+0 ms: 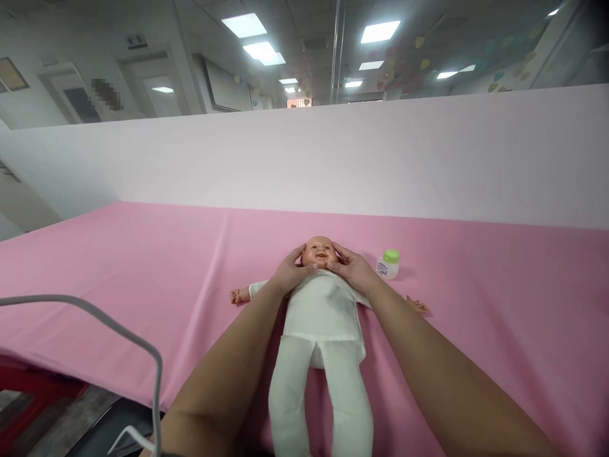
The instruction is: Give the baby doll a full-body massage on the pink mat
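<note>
A baby doll [323,311] in a white top and white trousers lies on its back, its head at the far end and its arms spread. My left hand [290,273] cups the left side of its head, thumb along the jaw and fingers up by the temple. On the opposite side my right hand [358,269] holds the head in the same way, its thumb near the chin. Between the two hands the doll's face shows. Just right of my right hand stands a small clear jar [387,265] with a green lid.
A pink cloth [166,273] with a few creases covers the table. Behind it rises a white partition [333,158]. At the lower left a grey cable [118,327] loops across the view, near a red frame [33,387] and a dark seat [114,428].
</note>
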{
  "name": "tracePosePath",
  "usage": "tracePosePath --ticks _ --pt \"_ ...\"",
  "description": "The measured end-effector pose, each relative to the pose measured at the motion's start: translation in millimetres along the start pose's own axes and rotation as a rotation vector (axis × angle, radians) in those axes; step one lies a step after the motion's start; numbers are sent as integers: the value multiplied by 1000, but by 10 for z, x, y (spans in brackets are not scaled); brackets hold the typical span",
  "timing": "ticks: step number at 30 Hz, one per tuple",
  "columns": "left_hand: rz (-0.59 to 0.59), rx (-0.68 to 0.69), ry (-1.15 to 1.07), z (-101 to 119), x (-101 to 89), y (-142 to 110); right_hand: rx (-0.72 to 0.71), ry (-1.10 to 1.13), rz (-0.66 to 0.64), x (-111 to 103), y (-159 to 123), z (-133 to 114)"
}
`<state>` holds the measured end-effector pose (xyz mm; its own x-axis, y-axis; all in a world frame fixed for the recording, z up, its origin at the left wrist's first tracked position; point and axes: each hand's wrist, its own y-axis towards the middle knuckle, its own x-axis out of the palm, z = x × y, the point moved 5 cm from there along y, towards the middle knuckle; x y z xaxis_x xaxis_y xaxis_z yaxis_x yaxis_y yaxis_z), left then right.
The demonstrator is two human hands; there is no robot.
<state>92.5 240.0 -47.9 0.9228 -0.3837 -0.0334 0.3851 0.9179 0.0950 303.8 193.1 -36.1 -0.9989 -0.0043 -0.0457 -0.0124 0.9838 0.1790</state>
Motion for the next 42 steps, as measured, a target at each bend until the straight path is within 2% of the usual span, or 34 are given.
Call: tracePosePath --ticks 9,19,26,29,34,42 --pt "85 61 175 3 34 18 -16 -95 122 99 19 39" --pt "34 46 9 -74 -6 27 6 -33 26 30 17 31" --pt "-9 55 65 -73 -46 37 -12 -63 -56 -58 16 9" --pt "24 38 105 -51 -55 38 -8 -92 -56 -86 13 -3" --pt "31 91 122 31 -9 9 -27 -134 -23 -30 20 17" --pt "34 83 137 -29 45 14 -59 -205 56 84 1 73"
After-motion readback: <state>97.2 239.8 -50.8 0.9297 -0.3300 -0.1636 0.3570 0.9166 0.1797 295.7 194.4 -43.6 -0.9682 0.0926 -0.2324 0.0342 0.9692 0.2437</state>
